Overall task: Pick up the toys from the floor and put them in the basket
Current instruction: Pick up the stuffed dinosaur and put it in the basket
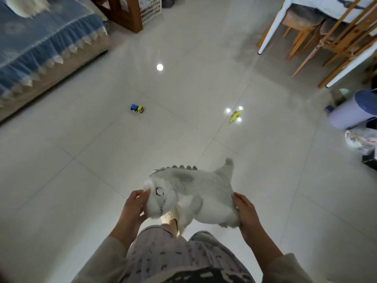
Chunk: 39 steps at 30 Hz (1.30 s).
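Head view, looking down at a pale tiled floor (81, 160). Both hands carry a grey-and-white plush dinosaur (193, 193) clear of the floor, in front of the person's patterned trousers. The left hand (133, 209) has its grip closed on the toy's head end (beside the stitched eye); the right hand (245, 211) has its grip closed on the rear of the body, below the raised tail. A row of dark spikes runs along the toy's back, on the side away from the person.

Two small toys lie on the floor farther out, well apart from each other: a blue-and-yellow toy truck (137, 108) to the left and a yellow toy (235, 116) to the right (too small to identify). A white lattice basket (150, 9) stands at the top of the view, beside a wooden cabinet and near a bed with a blue cover (40, 35). Wooden chairs (326, 37) occupy the upper right.
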{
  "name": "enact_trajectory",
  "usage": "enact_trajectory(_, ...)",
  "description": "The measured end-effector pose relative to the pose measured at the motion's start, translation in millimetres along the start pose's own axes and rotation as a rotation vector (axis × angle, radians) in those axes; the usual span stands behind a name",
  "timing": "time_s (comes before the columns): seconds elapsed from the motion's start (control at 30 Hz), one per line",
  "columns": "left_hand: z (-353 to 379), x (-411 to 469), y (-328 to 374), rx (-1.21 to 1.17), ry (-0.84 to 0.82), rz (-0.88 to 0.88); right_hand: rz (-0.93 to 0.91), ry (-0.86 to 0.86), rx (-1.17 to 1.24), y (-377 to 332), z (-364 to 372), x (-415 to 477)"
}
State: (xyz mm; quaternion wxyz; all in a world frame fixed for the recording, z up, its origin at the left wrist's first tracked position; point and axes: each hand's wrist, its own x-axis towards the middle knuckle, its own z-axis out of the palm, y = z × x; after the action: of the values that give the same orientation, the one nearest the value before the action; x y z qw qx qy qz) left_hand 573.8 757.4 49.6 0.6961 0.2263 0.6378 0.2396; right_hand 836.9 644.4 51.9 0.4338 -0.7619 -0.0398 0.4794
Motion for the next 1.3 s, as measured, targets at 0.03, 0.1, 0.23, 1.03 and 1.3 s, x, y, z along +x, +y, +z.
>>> enact_trajectory(0.03, 7.8, 10.4, 18.5, 0.027, -0.022, 0.015, -0.007, 0.005, 0.024, -14.0, 4.1, 9.4)
enact_trajectory(0.1, 24.3, 29.5, 53.8, 0.062, -0.060, 0.038, -0.011, 0.005, 0.075, -40.7, 10.8, 26.8)
enact_trajectory(0.23, 60.0, 60.9, 111.9, 0.104, -0.104, 0.079, -0.045, 0.029, 0.123, -85.7, 22.9, 56.1)
enact_trajectory(1.03, 240.0, 264.8, 315.6, -0.015, 0.043, 0.007, 0.006, -0.124, -0.119, -400.5, 83.8, 358.1)
enact_trajectory(1.3, 278.8, 337.2, 393.4, -0.093, 0.083, 0.001, 0.007, -0.177, -0.150, -491.3, 126.8, 437.6)
